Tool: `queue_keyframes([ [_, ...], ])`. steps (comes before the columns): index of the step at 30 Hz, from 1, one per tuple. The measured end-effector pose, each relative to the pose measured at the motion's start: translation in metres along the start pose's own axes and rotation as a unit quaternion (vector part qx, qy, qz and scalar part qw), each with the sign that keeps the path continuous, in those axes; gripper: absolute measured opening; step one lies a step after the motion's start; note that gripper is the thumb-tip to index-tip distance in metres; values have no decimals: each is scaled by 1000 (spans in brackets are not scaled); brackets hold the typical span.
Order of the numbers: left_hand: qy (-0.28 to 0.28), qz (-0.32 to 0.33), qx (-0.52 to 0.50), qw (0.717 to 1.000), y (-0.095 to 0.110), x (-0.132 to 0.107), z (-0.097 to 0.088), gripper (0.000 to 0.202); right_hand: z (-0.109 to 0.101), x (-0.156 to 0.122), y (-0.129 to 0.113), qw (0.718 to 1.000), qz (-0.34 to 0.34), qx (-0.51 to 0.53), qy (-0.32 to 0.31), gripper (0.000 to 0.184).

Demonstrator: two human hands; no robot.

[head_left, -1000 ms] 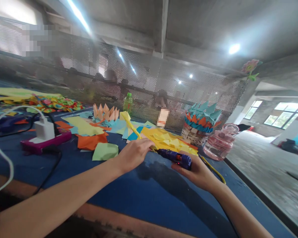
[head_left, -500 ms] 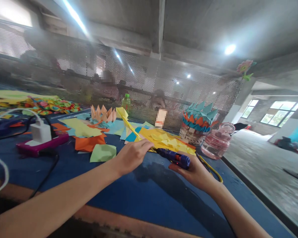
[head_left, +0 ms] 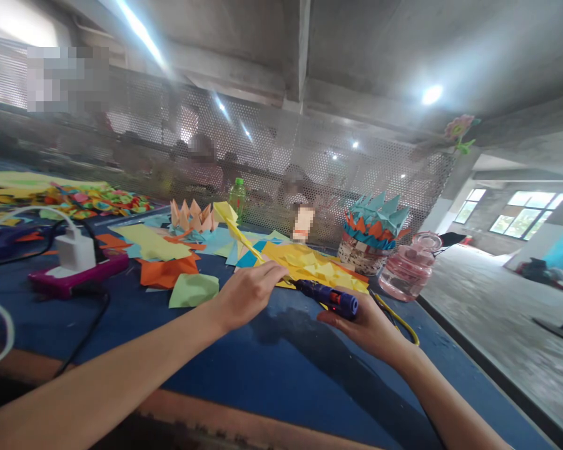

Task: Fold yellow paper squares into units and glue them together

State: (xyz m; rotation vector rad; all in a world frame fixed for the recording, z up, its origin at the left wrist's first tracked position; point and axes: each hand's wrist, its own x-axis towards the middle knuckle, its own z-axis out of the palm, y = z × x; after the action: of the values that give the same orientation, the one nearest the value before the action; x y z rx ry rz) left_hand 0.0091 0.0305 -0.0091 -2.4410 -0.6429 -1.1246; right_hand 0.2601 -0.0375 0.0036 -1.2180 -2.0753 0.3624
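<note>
Hands both up over the bench [head_left: 122, 337], close together, not pressed. L hand [head_left: 248, 295] pinches a long yellow paper strip [head_left: 246, 245] w/ fingers + thumb, strip running up and away twd the paper heap. R hand [head_left: 368, 328] curled round a blue glue gun [head_left: 331, 300], gun lying across the fingers, nozzle pointing at L hand's fingertips and right by the strip's low end; contact can't be told from this angle. Yellow cable [head_left: 396, 320] runs from gun's rear end, loops on bench by R hand.

Behind hands: yellow paper pile [head_left: 309, 269] just past the gun. Loose sheets all over bench: orange piece [head_left: 169, 272], pale green piece [head_left: 193, 290], teal bits. Orange paper crown [head_left: 190, 217] sits on the sheets, green bottle [head_left: 237, 199] behind it. Far R: teal + orange paper crown [head_left: 378, 219] on a woven basket [head_left: 359, 257], pink glass jar [head_left: 407, 274] beside it. Far L: white charger [head_left: 75, 252] on magenta box [head_left: 77, 276], white cable [head_left: 9, 219] + black cable [head_left: 91, 325] trailing, heap of colored paper [head_left: 75, 200] behind.

Past bench: perforated metal screen [head_left: 263, 144], blurry people [head_left: 201, 165] seated behind it, not working at this bench. Paper flower [head_left: 458, 131] up at screen's R corner. Concrete floor [head_left: 492, 325] at R, windows [head_left: 528, 215] beyond.
</note>
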Motion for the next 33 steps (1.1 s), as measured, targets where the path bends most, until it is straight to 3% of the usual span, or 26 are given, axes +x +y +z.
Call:
queue_keyframes([
  [11,21,6,-4,1000,-3,0,0,27,-3,0,0,999,-12,-37,0,24],
  [27,44,-12,-15,999,-11,4,-2,20,-4,2,4,998,-17,-66,4,33],
  [33,62,-24,-8,998,-13,6,-5,19,-6,3,6,989,-20,-139,36,29],
])
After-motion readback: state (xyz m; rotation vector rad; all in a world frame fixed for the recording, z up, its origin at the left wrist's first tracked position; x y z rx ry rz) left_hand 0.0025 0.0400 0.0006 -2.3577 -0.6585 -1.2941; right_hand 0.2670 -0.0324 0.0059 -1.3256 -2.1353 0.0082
